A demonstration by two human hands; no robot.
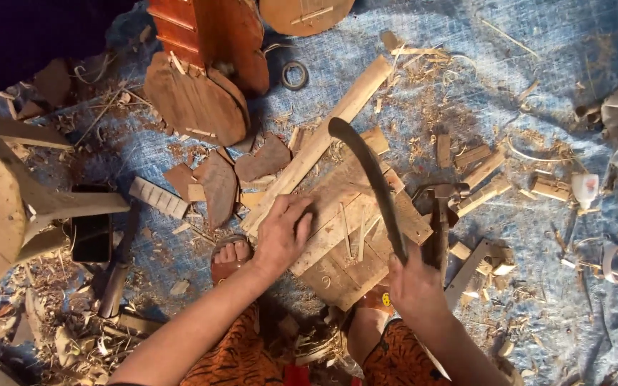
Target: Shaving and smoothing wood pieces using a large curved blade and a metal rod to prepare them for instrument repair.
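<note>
Surface: blue tarp (538,71) littered with shavings | left hand (280,239) fingers curled, pinning wood strip (320,143) on board (355,236) | right hand (413,286) closed around curved knife (370,179), blade raised over strip | step: trimming, judged | next cut needs steady hold, fingers clear | hammer (439,214) alongside.

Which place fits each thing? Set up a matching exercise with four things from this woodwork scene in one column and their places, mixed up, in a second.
Things
1. curved blade
2. hammer
3. tape ring
4. long wooden strip

Places
A. lying right of the boards
B. under the left hand
C. held in the right hand
D. on the blue sheet, near the top

Pairs: 1-C, 2-A, 3-D, 4-B
</note>
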